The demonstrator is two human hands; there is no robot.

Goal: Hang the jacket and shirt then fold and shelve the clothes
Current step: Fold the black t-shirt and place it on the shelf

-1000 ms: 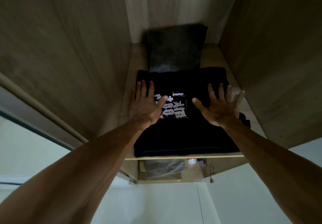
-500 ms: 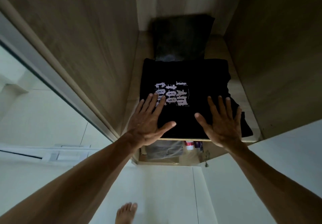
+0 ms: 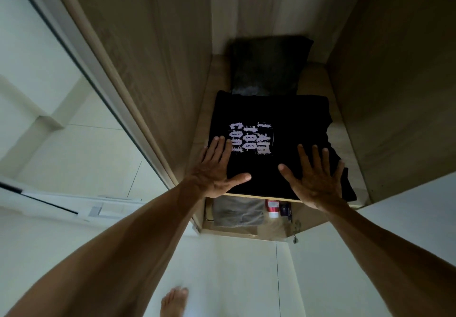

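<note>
On the wardrobe shelf (image 3: pixel 203 129): both hands are easing back off the folded tee.
Left hand (image 3: pixel 214 171), fingers flat and spread, is resting at 8 o'clock on the black T-shirt (image 3: pixel 283 114), clear of the print it was covering a second ago. Right hand (image 3: pixel 318 181), equally flat, is retreating to 4 o'clock by the shelf lip. Neither is gripping. Tee is lying shelved before a dark folded garment (image 3: pixel 269 67) at 12, so this piece looks done.

Foot (image 3: pixel 174 302): blurred, cut by bottom edge. Lower-shelf items (image 3: pixel 273 208): too small to identify. Shirt (image 3: pixel 271 109), front edge: partly covered by left hand (image 3: pixel 214 171) and right hand (image 3: pixel 317 181).
</note>
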